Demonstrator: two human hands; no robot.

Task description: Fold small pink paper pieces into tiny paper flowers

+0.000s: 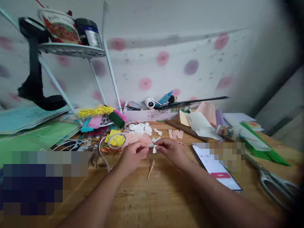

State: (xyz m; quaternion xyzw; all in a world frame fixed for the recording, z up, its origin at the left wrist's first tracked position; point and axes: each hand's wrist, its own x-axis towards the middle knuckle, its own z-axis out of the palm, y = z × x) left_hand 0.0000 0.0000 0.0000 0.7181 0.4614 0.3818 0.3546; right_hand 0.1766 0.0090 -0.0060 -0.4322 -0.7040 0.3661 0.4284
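Both hands meet over the middle of the wooden table. My left hand is closed in a pinch at one end of a small pale piece, too small to make out well. At its other end, my right hand pinches a small white paper piece. A thin twisted peach strip lies on the table just below the hands. Behind them are a heap of white paper pieces, peach paper and cut peach pieces.
A phone and scissors lie at the right. Yellow paper and wire loops sit left of the hands. A white box stands at the back, and a metal rack rises at the left.
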